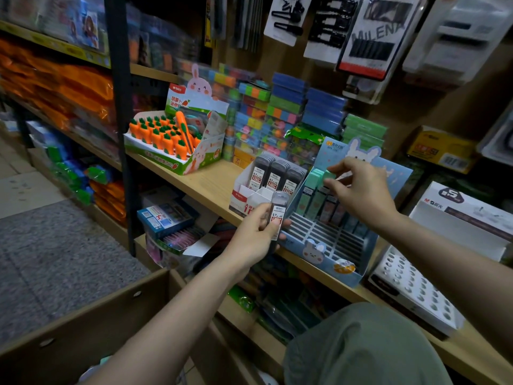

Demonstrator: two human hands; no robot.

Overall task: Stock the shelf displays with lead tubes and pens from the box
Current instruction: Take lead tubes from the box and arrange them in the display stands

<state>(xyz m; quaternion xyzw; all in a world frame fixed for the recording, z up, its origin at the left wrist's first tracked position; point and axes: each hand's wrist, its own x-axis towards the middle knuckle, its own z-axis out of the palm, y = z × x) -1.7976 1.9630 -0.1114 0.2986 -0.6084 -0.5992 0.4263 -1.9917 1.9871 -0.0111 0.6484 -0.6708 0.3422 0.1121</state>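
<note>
My left hand (256, 232) grips several dark lead tubes (278, 211) with white and red labels, held just in front of the white lead display box (244, 195), whose back rows hold more dark tubes (274, 175). My right hand (358, 190) reaches over the blue rabbit display (330, 251) and pinches a mint green tube (329, 175) at the top of its back row. Several mint and grey tubes (313, 195) stand in that row; the front grid slots are bare. The brown cardboard box (91, 326) sits open at the lower left.
A carrot-eraser display (166, 140) stands left on the wooden shelf (205, 182). Stacks of coloured cases (277, 115) line the back. A white perforated display (410, 290) sits to the right. Hair-clip cards (369, 31) hang above. Lower shelves hold more stock.
</note>
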